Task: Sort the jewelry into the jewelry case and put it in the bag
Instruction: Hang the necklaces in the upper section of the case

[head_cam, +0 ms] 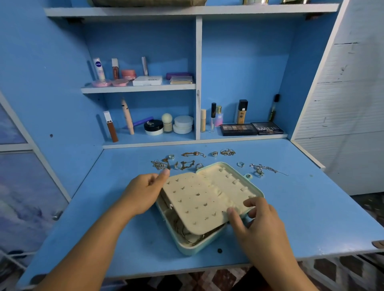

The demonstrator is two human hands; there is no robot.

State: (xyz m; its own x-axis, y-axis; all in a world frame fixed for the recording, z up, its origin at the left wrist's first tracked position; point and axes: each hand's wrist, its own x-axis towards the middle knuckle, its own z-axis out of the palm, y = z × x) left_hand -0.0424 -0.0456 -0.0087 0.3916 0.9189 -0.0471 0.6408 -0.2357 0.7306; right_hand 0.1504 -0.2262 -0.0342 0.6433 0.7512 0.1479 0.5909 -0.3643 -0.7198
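A mint-green jewelry case (187, 248) lies open in the middle of the blue desk. A cream earring panel (197, 203) studded with several small earrings is tilted over its lower tray, where bangles show underneath. The lid half (230, 176) with cream slots lies flat behind. My left hand (143, 193) holds the panel's left edge, thumb on its top corner, fingers hidden below. My right hand (255, 220) pinches the panel's right edge. Loose jewelry lies behind the case: gold chains (193, 154), rings (227, 152), a silver necklace (261, 168).
The fold-down desk (291, 207) ends at a front edge near me and a right edge past the necklace. Shelves behind hold cosmetics: eyeshadow palettes (251, 128), bottles, jars (182, 124). A woven thing (145, 2) sits on the top shelf.
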